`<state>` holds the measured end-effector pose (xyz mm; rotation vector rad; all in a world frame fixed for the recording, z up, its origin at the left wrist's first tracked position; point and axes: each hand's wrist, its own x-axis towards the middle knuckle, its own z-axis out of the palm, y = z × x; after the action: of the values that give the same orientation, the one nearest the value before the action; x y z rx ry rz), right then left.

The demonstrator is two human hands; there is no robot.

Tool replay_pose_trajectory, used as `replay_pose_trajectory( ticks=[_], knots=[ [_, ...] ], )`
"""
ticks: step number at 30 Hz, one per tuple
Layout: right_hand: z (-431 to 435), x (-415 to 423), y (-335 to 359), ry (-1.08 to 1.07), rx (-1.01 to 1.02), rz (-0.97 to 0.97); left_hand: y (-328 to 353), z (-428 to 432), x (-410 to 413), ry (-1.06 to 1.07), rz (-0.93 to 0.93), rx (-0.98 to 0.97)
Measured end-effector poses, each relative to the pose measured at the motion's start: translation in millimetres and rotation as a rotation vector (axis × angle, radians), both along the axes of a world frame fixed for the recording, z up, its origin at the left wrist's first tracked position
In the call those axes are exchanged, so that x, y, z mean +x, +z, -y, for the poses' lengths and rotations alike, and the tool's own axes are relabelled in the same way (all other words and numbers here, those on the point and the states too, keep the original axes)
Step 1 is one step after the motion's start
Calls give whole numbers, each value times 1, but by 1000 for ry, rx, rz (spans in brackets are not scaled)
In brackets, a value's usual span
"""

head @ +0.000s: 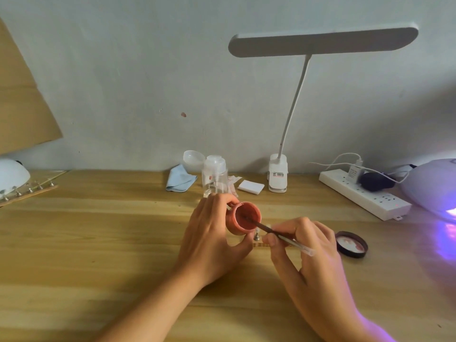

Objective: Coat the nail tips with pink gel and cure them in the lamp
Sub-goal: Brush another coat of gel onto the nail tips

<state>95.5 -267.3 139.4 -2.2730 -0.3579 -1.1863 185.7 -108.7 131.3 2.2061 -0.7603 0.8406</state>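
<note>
My left hand (212,240) grips a small pink gel jar (244,219), tilted with its mouth toward me, just above the wooden desk (98,243). My right hand (306,250) pinches a thin brush (283,236) like a pen, its tip dipped inside the jar. Under my hands lies a wooden strip with small metal nail-tip stands (257,236), mostly hidden. The jar's black lid (351,244) lies upside down to the right. A curing lamp (431,183) glows purple at the far right edge.
A second wooden strip of stands (29,191) and a white dome lamp (12,177) sit at the far left. Along the wall stand a pump bottle (214,176), blue cloth (180,180), white pads (251,186), clip desk lamp (278,176) and power strip (362,193).
</note>
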Motion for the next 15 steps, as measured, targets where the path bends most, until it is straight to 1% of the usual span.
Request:
replay_pose_trajectory(
  ticks=[7, 11, 14, 15],
  knots=[
    [0, -3, 5, 23, 35, -19, 0, 0, 2, 2, 5, -23],
    [-1, -1, 12, 62, 109, -97, 0, -1, 4, 23, -15, -43],
    [-2, 0, 18, 79, 127, -158, 0, -2, 7, 34, -18, -55],
    [-3, 0, 20, 93, 172, -172, 0, -2, 7, 40, -18, -62]
  ],
)
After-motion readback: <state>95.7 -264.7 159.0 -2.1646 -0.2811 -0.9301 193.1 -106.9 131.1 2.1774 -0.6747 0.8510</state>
